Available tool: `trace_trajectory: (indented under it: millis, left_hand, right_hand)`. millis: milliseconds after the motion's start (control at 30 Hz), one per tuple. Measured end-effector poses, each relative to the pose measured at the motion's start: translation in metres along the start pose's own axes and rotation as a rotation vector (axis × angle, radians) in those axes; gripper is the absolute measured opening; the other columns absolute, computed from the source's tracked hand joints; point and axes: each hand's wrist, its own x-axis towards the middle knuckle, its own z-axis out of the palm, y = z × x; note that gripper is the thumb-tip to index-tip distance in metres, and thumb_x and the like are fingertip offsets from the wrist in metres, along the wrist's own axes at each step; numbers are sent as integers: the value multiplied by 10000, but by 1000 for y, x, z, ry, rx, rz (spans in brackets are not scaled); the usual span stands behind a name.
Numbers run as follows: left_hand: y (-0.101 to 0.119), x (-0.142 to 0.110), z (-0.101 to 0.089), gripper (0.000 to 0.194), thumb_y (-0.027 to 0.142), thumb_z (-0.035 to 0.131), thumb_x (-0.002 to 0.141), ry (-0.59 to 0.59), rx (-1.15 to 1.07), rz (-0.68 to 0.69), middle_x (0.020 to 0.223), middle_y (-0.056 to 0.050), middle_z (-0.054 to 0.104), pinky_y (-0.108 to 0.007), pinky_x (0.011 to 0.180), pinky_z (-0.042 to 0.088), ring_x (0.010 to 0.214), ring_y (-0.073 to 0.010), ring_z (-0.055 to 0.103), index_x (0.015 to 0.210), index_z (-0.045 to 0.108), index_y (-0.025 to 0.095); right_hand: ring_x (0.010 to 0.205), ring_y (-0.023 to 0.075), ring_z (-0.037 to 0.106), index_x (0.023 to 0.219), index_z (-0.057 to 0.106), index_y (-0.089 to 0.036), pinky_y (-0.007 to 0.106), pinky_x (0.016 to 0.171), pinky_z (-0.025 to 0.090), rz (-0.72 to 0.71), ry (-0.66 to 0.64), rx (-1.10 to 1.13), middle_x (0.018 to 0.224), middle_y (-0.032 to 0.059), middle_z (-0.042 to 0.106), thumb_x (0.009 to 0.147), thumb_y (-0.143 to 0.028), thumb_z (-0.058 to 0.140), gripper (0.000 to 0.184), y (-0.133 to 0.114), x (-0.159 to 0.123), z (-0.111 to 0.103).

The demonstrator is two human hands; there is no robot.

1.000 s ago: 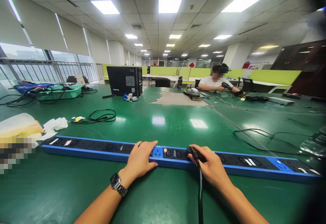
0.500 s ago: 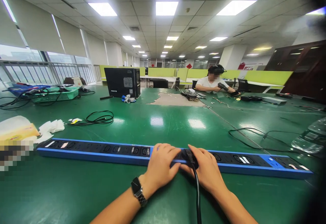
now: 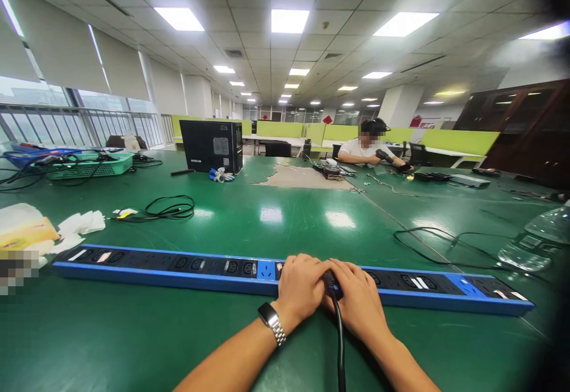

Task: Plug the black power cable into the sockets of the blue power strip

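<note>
A long blue-and-black power strip [image 3: 178,264] lies across the green table in front of me, its rows of sockets facing up. At its middle, a black power plug [image 3: 330,285] with a thick black cord [image 3: 341,344] trailing toward me sits over the sockets. My left hand [image 3: 300,288], with a watch on the wrist, closes on the plug's left side; its fingers rest across the strip. From the right, my right hand [image 3: 358,297] wraps round the same plug, fingers curled over the strip's far edge. How deep the plug sits is hidden by both hands.
A black computer case [image 3: 200,145] and gloves [image 3: 221,174] stand farther back. Green basket [image 3: 93,165] with cables is at left, near a coiled black cable [image 3: 167,209]. A plastic bottle [image 3: 532,240] lies at right. Across the table sits another person [image 3: 356,148].
My left hand has moved right along the strip from beside the blue socket and now meets my right hand at the plug. The right hand has stayed on the plug; the view has shifted slightly.
</note>
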Motion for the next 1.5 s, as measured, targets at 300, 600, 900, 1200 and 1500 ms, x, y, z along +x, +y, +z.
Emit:
trace_trajectory:
  millis: [300, 600, 900, 1200, 1500]
  left_hand:
    - [-3, 13, -70, 297, 254, 587, 903, 257, -126, -3, 1146, -9, 703, -356, 929, 445, 1046, -221, 612, 1194, 637, 284]
    - [-65, -49, -77, 277, 274, 598, 882, 60, -73, -211, 1019, -33, 725, -331, 852, 475, 929, -215, 642, 1148, 668, 243]
    - [-50, -40, -80, 275, 250, 571, 877, -47, 43, -154, 1013, -29, 730, -338, 861, 479, 933, -226, 646, 1131, 673, 266]
    - [-58, -48, -79, 303, 258, 603, 855, 24, -88, -255, 1085, -41, 732, -327, 894, 483, 992, -234, 654, 1148, 674, 226]
    - [-66, -43, -80, 292, 287, 604, 843, 22, -207, -318, 986, -17, 738, -300, 816, 492, 885, -208, 660, 1110, 685, 206]
  right_hand:
    - [1164, 320, 540, 1232, 595, -220, 496, 965, 398, 11, 17, -4, 1270, 107, 637, 773, -511, 648, 547, -1, -1, 1]
    - [1196, 321, 515, 1248, 598, -193, 497, 995, 383, 69, -23, 11, 1294, 101, 625, 742, -541, 677, 620, -3, -1, 0]
    - [1204, 321, 510, 1254, 592, -195, 507, 998, 382, 57, -27, -1, 1295, 108, 621, 749, -561, 661, 628, -2, -1, 3]
    - [1221, 322, 506, 1264, 591, -192, 513, 1011, 377, 64, -24, 12, 1307, 109, 615, 757, -567, 655, 634, -1, -3, 3]
    - [1224, 323, 503, 1270, 590, -186, 511, 1016, 372, 69, -34, 11, 1316, 106, 611, 761, -557, 655, 634, -2, -2, 2]
